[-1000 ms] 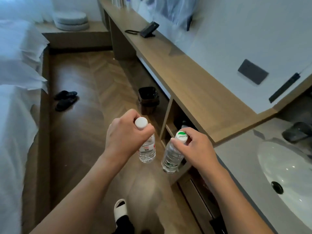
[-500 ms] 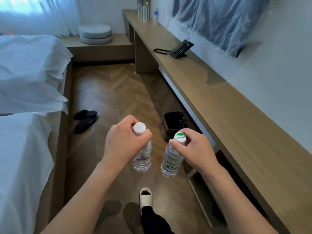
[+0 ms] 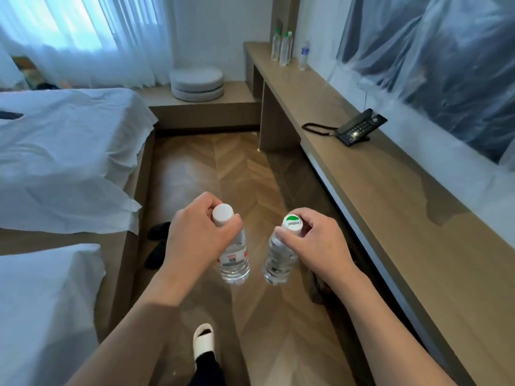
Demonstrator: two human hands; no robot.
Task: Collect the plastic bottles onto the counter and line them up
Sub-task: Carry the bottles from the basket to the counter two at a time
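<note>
My left hand [image 3: 195,240] grips the neck of a clear bottle with a plain white cap [image 3: 234,263], which hangs upright over the wooden floor. My right hand [image 3: 317,243] pinches the green-and-white cap of a second clear bottle [image 3: 278,263], also hanging upright, a little to the right. The two bottles are apart. The long wooden counter [image 3: 390,207] runs along the right wall. At its far end stand three more bottles [image 3: 284,48], two with green caps and one [image 3: 304,55] with a white cap.
A black desk phone [image 3: 356,128] sits on the counter midway along. Two beds with white sheets [image 3: 64,151] fill the left side. Dark slippers [image 3: 156,246] lie by the bed. Round cushions [image 3: 197,83] rest on a low platform by the curtains. My slippered foot [image 3: 203,341] is below.
The view has swung left and up along the room; the sink and bin have left the frame and the far end of the counter with its bottles has appeared. Both hands still hold their bottles.
</note>
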